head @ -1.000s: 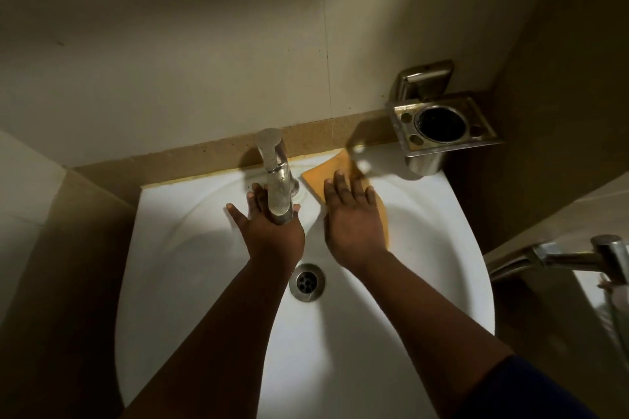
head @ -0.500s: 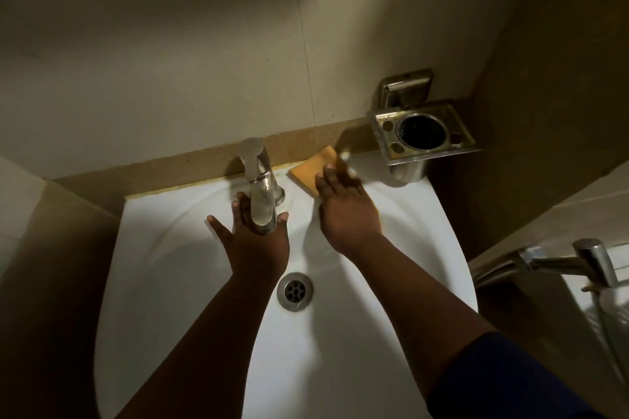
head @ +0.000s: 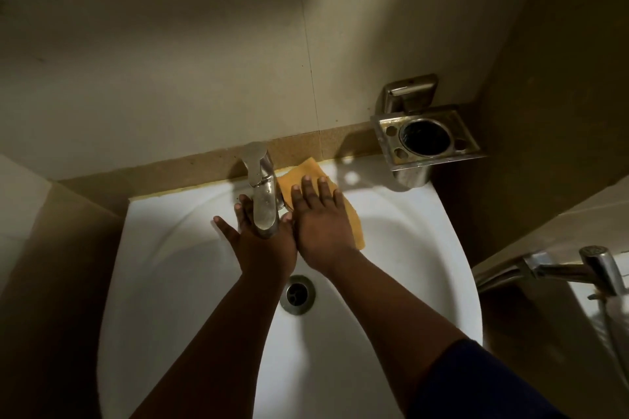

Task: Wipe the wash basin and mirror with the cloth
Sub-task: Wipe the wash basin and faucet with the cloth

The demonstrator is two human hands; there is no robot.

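Wall-mounted steel tumbler holder (head: pixel 427 139) at the corner (dark cup inside), second chrome tap (head: pixel 561 270) far right.

Single head-worn view, looking steeply down, close over the wash basin (head: pixel 177 282), facing the wall (head: pixel 170 61)

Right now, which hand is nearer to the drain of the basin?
Left. The left hand lies under the tap, just above the drain. The right hand presses the orange cloth flat, farther up and right.
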